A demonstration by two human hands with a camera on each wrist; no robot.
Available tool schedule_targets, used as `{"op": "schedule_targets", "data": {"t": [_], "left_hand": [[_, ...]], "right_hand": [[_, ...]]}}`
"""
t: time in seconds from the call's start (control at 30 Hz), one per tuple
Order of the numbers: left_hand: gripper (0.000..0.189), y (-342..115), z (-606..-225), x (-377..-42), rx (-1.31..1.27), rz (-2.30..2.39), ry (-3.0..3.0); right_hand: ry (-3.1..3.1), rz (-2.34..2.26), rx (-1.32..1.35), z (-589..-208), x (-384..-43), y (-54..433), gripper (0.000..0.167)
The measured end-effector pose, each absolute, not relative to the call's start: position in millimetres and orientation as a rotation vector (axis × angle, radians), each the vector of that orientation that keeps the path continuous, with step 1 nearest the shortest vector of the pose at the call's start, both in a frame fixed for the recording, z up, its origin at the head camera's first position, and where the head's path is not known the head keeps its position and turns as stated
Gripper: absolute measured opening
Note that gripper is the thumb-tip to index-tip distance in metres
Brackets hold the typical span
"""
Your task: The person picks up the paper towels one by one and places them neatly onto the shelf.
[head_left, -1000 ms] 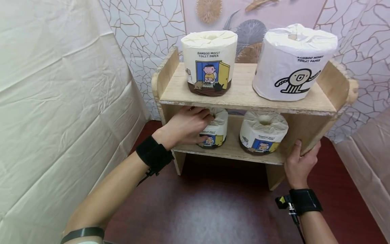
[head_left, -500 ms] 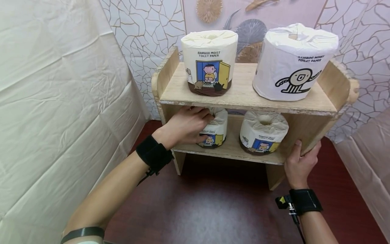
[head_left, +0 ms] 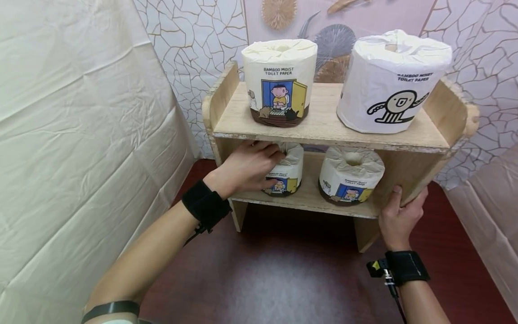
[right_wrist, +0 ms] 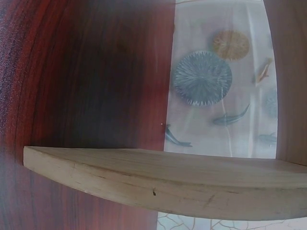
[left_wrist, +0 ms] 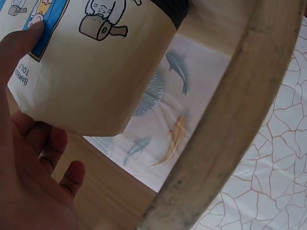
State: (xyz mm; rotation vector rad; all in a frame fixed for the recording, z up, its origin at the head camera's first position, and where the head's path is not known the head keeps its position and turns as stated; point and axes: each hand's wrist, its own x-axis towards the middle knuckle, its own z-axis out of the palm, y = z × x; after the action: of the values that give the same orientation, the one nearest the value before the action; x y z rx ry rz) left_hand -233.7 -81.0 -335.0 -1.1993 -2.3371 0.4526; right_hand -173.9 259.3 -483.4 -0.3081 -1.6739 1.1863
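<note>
On the lower shelf of the wooden rack, my left hand point(head_left: 247, 168) holds the left wrapped toilet roll point(head_left: 292, 167). Its thumb lies on the printed front and its fingers are at the top, as the left wrist view shows with the cream wrapper point(left_wrist: 105, 91) up close. Part of that roll is behind the hand. My right hand point(head_left: 400, 222) grips the lower edge of the rack's right side panel point(head_left: 413, 171), thumb on the inner face. In the right wrist view the side panel point(right_wrist: 153, 189) shows, but the hand does not.
Another toilet roll point(head_left: 351, 175) stands on the lower shelf to the right. Above, a cream roll point(head_left: 279, 83) and a larger white roll point(head_left: 392, 85) stand on the upper shelf point(head_left: 323, 108). Pale cloth point(head_left: 81, 135) hangs at the left; dark red floor point(head_left: 275, 279) lies below.
</note>
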Motion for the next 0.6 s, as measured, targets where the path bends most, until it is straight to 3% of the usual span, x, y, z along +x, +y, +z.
{"op": "schedule_targets", "data": {"t": [0.6], "left_hand": [[0.071, -82, -349, -227, -1.161, 0.315, -2.413]], "right_hand": [[-1.679, 1.183, -0.297, -488, -176, 264, 0.046]]}}
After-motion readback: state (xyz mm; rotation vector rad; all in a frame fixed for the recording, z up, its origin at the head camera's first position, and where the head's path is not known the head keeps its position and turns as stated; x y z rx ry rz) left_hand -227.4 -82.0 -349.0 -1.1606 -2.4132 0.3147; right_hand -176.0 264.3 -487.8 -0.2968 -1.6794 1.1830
